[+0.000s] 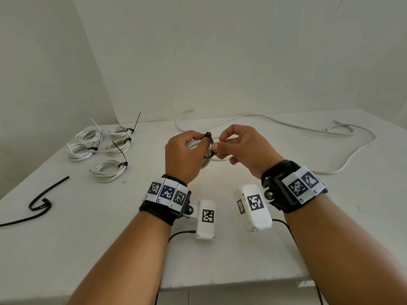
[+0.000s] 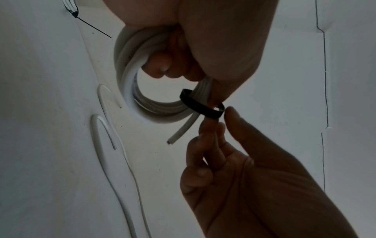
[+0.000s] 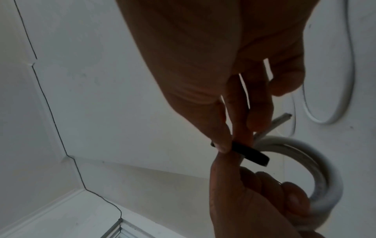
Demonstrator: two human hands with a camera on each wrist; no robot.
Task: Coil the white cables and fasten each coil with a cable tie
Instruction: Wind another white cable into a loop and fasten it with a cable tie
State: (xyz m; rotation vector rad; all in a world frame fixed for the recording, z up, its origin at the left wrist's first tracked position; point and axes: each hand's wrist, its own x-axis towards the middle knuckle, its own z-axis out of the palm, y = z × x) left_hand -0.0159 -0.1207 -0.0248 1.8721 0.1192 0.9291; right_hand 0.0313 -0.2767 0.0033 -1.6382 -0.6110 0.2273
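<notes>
My left hand (image 1: 203, 143) grips a small coil of white cable (image 1: 193, 144) just above the table; the hand hides most of it. In the left wrist view the coil (image 2: 130, 75) hangs under the curled fingers, its cut end sticking out below. A black cable tie (image 1: 209, 146) loops around the coil's strands. My right hand (image 1: 217, 147) pinches the tie between thumb and fingertips. The tie (image 3: 252, 153) shows as a dark band in the right wrist view, between the right hand's fingertips (image 3: 222, 145) and the left hand (image 3: 254, 201). The tie (image 2: 200, 107) still sits loose around the bundle.
Several tied white coils (image 1: 103, 148) lie at the table's back left. Loose black ties (image 1: 41, 203) lie at the left edge. A long uncoiled white cable (image 1: 286, 128) snakes across the back and right. The table's front edge (image 1: 220, 282) is near my forearms.
</notes>
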